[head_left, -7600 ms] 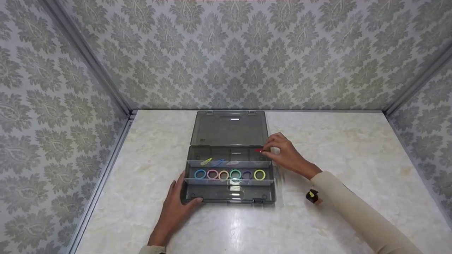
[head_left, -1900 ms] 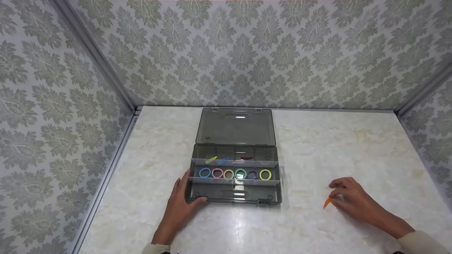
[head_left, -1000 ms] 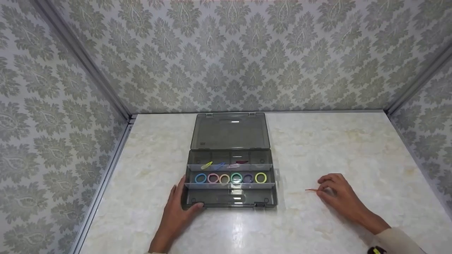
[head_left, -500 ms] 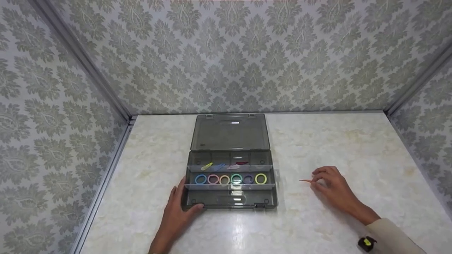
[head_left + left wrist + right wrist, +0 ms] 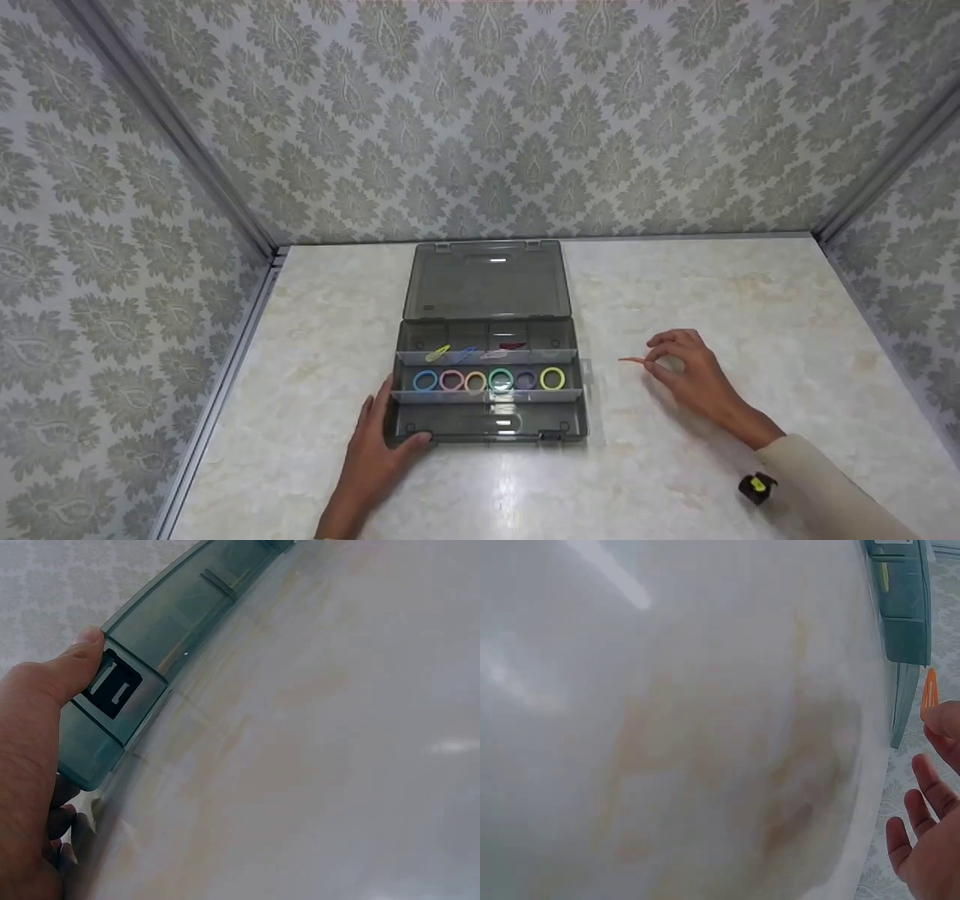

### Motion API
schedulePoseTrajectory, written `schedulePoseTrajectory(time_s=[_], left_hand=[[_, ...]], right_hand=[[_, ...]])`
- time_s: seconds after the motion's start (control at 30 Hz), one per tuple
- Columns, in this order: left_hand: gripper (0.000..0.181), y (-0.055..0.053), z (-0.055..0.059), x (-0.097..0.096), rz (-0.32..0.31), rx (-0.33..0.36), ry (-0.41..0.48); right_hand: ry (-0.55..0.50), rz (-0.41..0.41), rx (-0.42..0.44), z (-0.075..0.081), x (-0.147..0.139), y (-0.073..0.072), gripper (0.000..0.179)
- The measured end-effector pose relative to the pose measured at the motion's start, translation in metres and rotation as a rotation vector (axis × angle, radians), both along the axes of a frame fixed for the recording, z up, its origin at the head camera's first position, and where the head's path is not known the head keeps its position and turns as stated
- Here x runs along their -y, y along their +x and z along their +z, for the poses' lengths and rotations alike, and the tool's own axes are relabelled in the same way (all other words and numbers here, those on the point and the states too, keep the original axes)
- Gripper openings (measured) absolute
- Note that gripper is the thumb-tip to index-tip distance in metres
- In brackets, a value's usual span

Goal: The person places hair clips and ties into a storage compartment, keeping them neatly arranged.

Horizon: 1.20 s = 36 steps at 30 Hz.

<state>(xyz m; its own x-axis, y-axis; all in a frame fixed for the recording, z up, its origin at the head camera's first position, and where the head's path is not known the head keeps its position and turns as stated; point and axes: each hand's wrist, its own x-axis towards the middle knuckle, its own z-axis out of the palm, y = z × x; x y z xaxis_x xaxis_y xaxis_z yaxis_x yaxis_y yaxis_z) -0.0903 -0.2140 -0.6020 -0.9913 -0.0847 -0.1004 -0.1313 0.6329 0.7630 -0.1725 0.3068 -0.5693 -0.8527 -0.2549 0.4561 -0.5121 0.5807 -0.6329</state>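
An orange snap hair clip [image 5: 632,359] is pinched between the thumb and index finger of my right hand [image 5: 690,379], above the table to the right of a smoky plastic organizer box [image 5: 491,429]. The clip also shows in the right wrist view, the orange hair clip [image 5: 929,691] pointing up from the fingertips. My left hand [image 5: 379,450] holds the box by its front left corner, thumb on the front wall and fingers along the left side. In the back row lie a yellow hair clip [image 5: 438,353], a blue one [image 5: 466,355], a pale pink one [image 5: 495,354] and a dark red one [image 5: 513,346].
The box's lid [image 5: 487,281] is folded back flat toward the patterned wall [image 5: 487,135]. Several coloured ring-shaped hair ties, such as a yellow one [image 5: 553,379], stand in the middle row. A strapped black device [image 5: 757,487] sits at my right wrist.
The red clip went from my right hand into the back row. My right hand then picked up the orange clip at the right and has carried it left and away from me, toward the box.
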Motion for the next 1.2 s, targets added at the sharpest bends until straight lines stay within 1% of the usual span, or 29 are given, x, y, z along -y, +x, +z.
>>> schedulePoseTrajectory(time_s=[0.13, 0.33, 0.57, 0.8, 0.9, 1.07, 1.2], left_hand=[[0.113, 0.000, 0.000, 0.000, 0.001, 0.012, 0.011], [0.114, -0.003, -0.002, -0.001, -0.010, 0.011, 0.012], [0.114, -0.003, -0.002, 0.000, -0.012, 0.002, 0.010], [0.116, -0.002, 0.001, 0.000, -0.003, 0.033, 0.009], [0.115, -0.002, 0.000, 0.000, 0.000, 0.019, 0.001], [0.114, 0.000, 0.000, -0.001, -0.002, 0.009, -0.021], [0.114, 0.000, 0.000, -0.001, -0.003, 0.006, -0.018]], right_hand=[[0.005, 0.005, -0.018, 0.007, 0.009, -0.010, 0.019], [-0.019, 0.022, 0.016, 0.014, 0.023, -0.022, 0.017], [-0.005, 0.056, 0.004, 0.015, 0.042, -0.031, 0.017], [-0.007, 0.096, -0.029, 0.018, 0.062, -0.039, 0.013], [-0.014, 0.113, -0.011, 0.019, 0.069, -0.040, 0.011], [-0.019, 0.124, 0.055, 0.020, 0.080, -0.044, 0.011], [0.008, 0.139, 0.060, 0.017, 0.086, -0.048, 0.010]])
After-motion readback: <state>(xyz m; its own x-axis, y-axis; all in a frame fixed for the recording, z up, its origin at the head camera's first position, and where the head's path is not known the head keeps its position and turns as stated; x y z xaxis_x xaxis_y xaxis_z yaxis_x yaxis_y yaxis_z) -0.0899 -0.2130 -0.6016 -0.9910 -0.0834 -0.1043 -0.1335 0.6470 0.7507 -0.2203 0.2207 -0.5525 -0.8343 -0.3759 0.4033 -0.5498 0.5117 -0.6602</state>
